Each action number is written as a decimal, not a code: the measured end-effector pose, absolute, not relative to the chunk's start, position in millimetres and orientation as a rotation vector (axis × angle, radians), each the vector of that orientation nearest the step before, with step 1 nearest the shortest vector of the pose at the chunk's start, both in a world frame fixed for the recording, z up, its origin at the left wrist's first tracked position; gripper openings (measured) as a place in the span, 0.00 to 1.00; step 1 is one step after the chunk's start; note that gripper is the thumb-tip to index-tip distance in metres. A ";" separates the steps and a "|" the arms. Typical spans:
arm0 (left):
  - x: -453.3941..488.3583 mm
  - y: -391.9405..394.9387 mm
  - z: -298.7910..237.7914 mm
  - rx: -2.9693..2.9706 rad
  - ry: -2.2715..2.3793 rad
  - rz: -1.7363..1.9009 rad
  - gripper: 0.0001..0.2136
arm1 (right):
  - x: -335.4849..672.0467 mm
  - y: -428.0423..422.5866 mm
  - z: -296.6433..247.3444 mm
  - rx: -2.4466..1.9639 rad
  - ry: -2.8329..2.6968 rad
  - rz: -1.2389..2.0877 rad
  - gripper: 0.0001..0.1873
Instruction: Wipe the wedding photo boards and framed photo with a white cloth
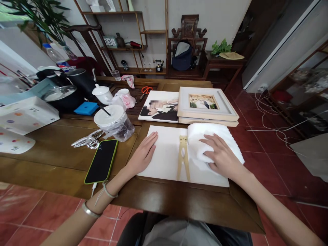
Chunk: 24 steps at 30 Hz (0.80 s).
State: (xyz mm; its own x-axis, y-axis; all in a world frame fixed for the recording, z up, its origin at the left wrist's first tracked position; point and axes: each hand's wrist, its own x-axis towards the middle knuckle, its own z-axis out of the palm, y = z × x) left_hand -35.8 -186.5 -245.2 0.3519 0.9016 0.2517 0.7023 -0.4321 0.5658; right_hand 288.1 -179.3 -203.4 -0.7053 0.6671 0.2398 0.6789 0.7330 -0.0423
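A flat white board [164, 150] lies on the wooden table in front of me. My left hand [144, 153] rests flat on its left edge, fingers stretched out. On the right part of the board sits a folded, fluffy white towel [225, 135]. My right hand [222, 155] lies over this towel with its fingers spread and slightly bent; the palm's underside is hidden. Between my hands is a tan, clothes-peg-shaped piece [186, 162] with two long legs pointing toward me, touched by neither hand.
Behind the board are a wedding photo panel [161, 112] and a framed picture [205, 102]. To the left lie a phone [101, 160] on a cable, a silver hair claw [87, 140] and a lidded cup [112, 119] in plastic. Orange-handled scissors [146, 91] lie farther back.
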 end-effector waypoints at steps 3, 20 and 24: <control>-35.4 -186.8 -244.9 2.257 1.424 0.764 0.22 | 287.4 -174.9 -201.4 -1.045 -2.706 0.004 0.14; -34.3 -187.5 -244.4 2.276 1.436 0.751 0.22 | 291.6 -287.5 -186.7 -1.016 -2.679 0.408 0.15; -34.6 -187.0 -244.6 2.291 1.436 0.743 0.22 | 292.3 -277.5 -175.5 -1.024 -2.679 0.451 0.18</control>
